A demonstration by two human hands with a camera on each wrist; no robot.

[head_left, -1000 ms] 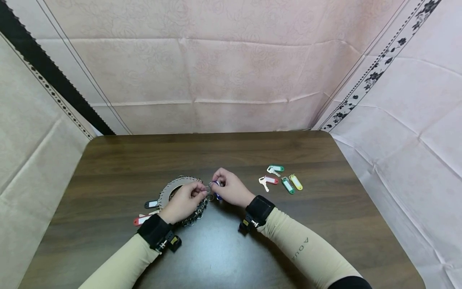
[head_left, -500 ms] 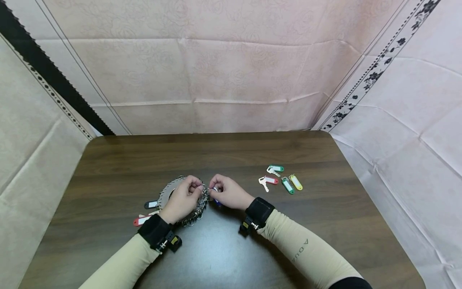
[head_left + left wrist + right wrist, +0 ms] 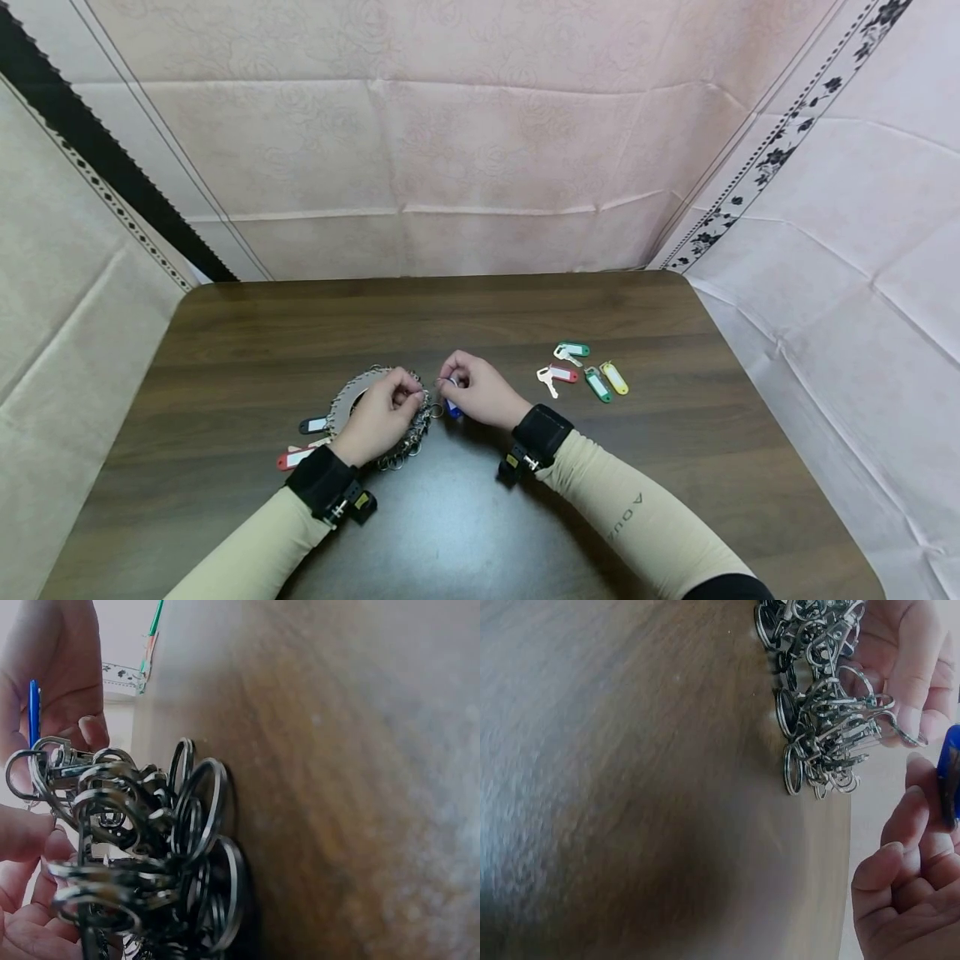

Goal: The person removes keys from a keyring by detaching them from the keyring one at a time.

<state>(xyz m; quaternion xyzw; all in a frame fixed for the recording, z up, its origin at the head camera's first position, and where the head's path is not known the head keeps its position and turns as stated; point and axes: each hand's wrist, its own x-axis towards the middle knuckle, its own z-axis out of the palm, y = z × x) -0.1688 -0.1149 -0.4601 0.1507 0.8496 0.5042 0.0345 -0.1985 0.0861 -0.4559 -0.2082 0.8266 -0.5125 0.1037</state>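
A grey ring-shaped disc (image 3: 343,412) lies on the table, its edge crowded with metal swivel clasps and split rings (image 3: 829,712). Over its right side, my left hand (image 3: 381,414) pinches one of the metal clasps (image 3: 901,729) between thumb and fingers. Just to the right, my right hand (image 3: 483,392) holds a blue key tag (image 3: 453,409) by its upper end. In the right wrist view the blue tag is cut off by the frame's edge, a short gap from the clasp. Whether a key hangs with it is hidden by the fingers.
Left of the disc lie a black tag (image 3: 313,425) and a red tag (image 3: 297,457). Right of my right hand are green tags (image 3: 598,385), a red tag (image 3: 564,374) with a key (image 3: 549,379), and a yellow tag (image 3: 615,378). Cloth hangs behind the table.
My right hand first came in toward the left fingers, then drew back slightly to the right with the blue key tag. My left hand shifted a little left and up, then stayed.
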